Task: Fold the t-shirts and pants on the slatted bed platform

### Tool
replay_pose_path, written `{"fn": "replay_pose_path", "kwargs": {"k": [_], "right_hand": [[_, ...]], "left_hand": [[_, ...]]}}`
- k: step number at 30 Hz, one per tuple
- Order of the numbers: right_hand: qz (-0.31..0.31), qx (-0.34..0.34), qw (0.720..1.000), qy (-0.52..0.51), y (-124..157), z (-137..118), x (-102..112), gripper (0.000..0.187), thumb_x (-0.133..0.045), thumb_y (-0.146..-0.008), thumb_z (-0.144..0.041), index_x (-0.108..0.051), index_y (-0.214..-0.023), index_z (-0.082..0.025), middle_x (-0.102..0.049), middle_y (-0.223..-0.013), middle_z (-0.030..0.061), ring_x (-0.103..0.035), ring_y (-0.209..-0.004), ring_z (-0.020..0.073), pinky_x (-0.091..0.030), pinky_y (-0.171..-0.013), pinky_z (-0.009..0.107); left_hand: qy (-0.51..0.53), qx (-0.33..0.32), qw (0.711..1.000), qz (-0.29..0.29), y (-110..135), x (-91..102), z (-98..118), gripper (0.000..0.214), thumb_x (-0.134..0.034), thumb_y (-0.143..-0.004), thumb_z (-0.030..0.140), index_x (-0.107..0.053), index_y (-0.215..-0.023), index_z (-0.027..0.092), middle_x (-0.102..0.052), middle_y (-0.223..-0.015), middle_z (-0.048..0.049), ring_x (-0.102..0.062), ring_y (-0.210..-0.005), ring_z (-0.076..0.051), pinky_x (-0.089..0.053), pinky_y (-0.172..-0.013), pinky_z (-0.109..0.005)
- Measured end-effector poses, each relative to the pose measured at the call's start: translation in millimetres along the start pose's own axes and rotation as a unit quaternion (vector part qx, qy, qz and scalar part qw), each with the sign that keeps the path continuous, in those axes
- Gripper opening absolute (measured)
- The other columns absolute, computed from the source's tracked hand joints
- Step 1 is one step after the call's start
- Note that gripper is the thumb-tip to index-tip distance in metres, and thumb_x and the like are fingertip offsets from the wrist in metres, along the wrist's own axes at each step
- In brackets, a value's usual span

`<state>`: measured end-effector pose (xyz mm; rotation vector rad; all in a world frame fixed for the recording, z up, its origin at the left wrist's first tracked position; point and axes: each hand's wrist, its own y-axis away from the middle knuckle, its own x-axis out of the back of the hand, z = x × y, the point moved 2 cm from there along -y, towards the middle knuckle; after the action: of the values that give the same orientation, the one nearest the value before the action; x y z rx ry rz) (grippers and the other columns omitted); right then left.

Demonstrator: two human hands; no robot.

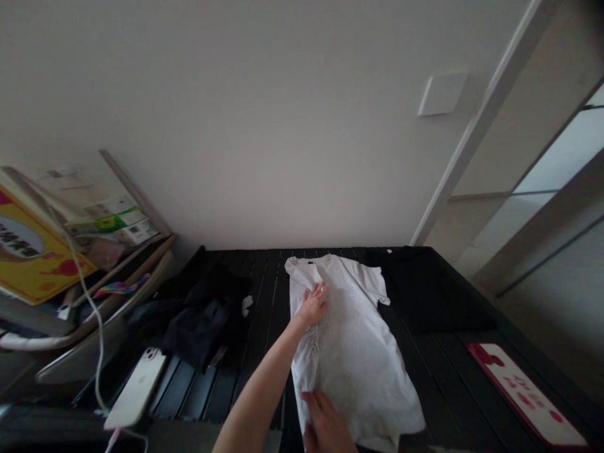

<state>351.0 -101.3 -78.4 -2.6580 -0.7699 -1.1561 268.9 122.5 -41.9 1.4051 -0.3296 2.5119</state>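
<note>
White short-sleeved cotton T-shirt (358,346) is what we've got here, lying flat and lengthwise on the black slatted table (264,296), collar toward the far wall, about mid-table.

Going left to right: there's a yellow printed cardboard box (33,258) on the cluttered shelf at the far left. A thin white charging cable (97,352) hangs down past it, and a white smartphone (136,387) lies on its face near the table's front edge. Next is a crumpled pile of dark clothes (202,321), well apart from the shirt.

Then our left hand (312,304): it's flat on the shirt just below the collar, fingers spread apart, gripping nothing. The shirt's left side looks turned inward, with gathers in the cloth below that hand. Our right hand (325,428) sits on the lower left part of the shirt near the hem. We can't tell whether it's pinching the fabric or just resting on it.

Further right, a flat black garment (425,296) lies just beside the shirt, and a long red-and-white printed card (523,393) sits near the right edge.

Our read: 1 side fold is being pressed down. A next move would call for smoothing out those gathers while the upper hand pins the cloth.
</note>
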Motion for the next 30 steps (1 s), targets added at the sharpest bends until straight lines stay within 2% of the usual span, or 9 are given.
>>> {"fn": "replay_pose_path", "kwargs": {"k": [3,7,11,14,18,21,23,26,30], "right_hand": [[0.005,-0.015,0.998,0.061,2,0,2,0.061,-0.05,-0.075,-0.01,-0.049,-0.135,-0.011,-0.068,-0.112,0.0153,-0.064,-0.102,0.0251,-0.05,-0.091,0.032],[0.088,-0.03,0.993,0.074,-1,-7,18,0.051,-0.057,-0.081,-0.024,-0.051,-0.131,-0.013,-0.072,-0.092,0.0113,-0.068,-0.086,0.0252,-0.053,-0.078,0.033],[0.232,-0.008,0.972,0.037,-23,-4,56,0.031,-0.049,-0.09,-0.037,-0.058,-0.113,-0.019,-0.068,-0.099,0.0106,-0.066,-0.093,0.0246,-0.052,-0.081,0.034],[0.278,-0.01,0.96,0.047,-56,15,93,0.024,-0.041,-0.093,-0.031,-0.058,-0.105,-0.019,-0.065,-0.098,0.0107,-0.063,-0.097,0.0234,-0.05,-0.084,0.036],[0.256,-0.076,0.959,0.096,-118,47,134,0.028,-0.042,-0.091,-0.023,-0.057,-0.113,-0.015,-0.063,-0.106,0.0134,-0.059,-0.103,0.0232,-0.046,-0.09,0.034],[0.244,-0.109,0.958,0.109,-166,62,150,0.034,-0.042,-0.091,-0.021,-0.054,-0.121,-0.011,-0.063,-0.111,0.0164,-0.058,-0.106,0.0236,-0.043,-0.09,0.032],[0.227,-0.121,0.959,0.116,-196,66,152,0.036,-0.043,-0.091,-0.02,-0.054,-0.123,-0.01,-0.064,-0.109,0.0163,-0.059,-0.105,0.023,-0.041,-0.089,0.03],[0.198,-0.131,0.963,0.13,-230,64,146,0.038,-0.048,-0.089,-0.02,-0.054,-0.124,-0.01,-0.066,-0.107,0.014,-0.059,-0.103,0.0216,-0.04,-0.087,0.028],[0.183,-0.133,0.962,0.153,-250,56,137,0.037,-0.048,-0.085,-0.012,-0.058,-0.121,-0.015,-0.064,-0.111,0.0112,-0.056,-0.104,0.0203,-0.038,-0.087,0.029]], "left_hand": [[-0.022,-0.007,0.999,-0.038,10,-14.6,1,0.055,-0.046,-0.088,0.026,-0.039,-0.142,0.029,-0.032,-0.154,-0.0016,-0.016,-0.145,-0.026,-0.007,-0.117,-0.054],[-0.038,-0.006,0.998,-0.051,16,-9.1,2,0.056,-0.042,-0.09,0.024,-0.033,-0.145,0.03,-0.025,-0.156,-0.0002,-0.011,-0.146,-0.025,-0.008,-0.116,-0.055],[-0.023,0.022,0.998,0.046,40,2.3,3,0.054,-0.032,-0.093,0.019,-0.029,-0.146,0.025,-0.023,-0.157,-0.0035,-0.014,-0.145,-0.019,-0.015,-0.117,-0.048],[-0.008,0.077,0.991,0.11,72,7.2,6,0.054,-0.028,-0.093,0.018,-0.024,-0.147,0.014,-0.028,-0.155,-0.0118,-0.021,-0.144,-0.019,-0.022,-0.115,-0.042],[-0.044,0.164,0.981,0.095,118,12.5,26,0.053,-0.037,-0.089,0.021,-0.036,-0.142,0.015,-0.042,-0.146,-0.0128,-0.035,-0.137,-0.025,-0.031,-0.11,-0.042],[-0.081,0.216,0.972,0.052,146,10.5,51,0.049,-0.042,-0.088,0.028,-0.048,-0.135,0.016,-0.054,-0.134,-0.0128,-0.045,-0.127,-0.029,-0.037,-0.104,-0.044],[-0.09,0.237,0.967,0.008,160,3.1,64,0.055,-0.047,-0.084,0.027,-0.045,-0.138,0.014,-0.054,-0.133,-0.0147,-0.049,-0.123,-0.031,-0.04,-0.1,-0.044],[-0.08,0.245,0.965,-0.042,171,-11.1,70,0.07,-0.046,-0.077,0.014,-0.033,-0.146,0.01,-0.051,-0.136,-0.0168,-0.055,-0.117,-0.026,-0.045,-0.096,-0.034],[-0.053,0.244,0.967,-0.05,173,-17.5,63,0.072,-0.035,-0.075,0.003,-0.03,-0.147,0.01,-0.05,-0.138,-0.0169,-0.06,-0.111,-0.02,-0.047,-0.092,-0.025]]}}
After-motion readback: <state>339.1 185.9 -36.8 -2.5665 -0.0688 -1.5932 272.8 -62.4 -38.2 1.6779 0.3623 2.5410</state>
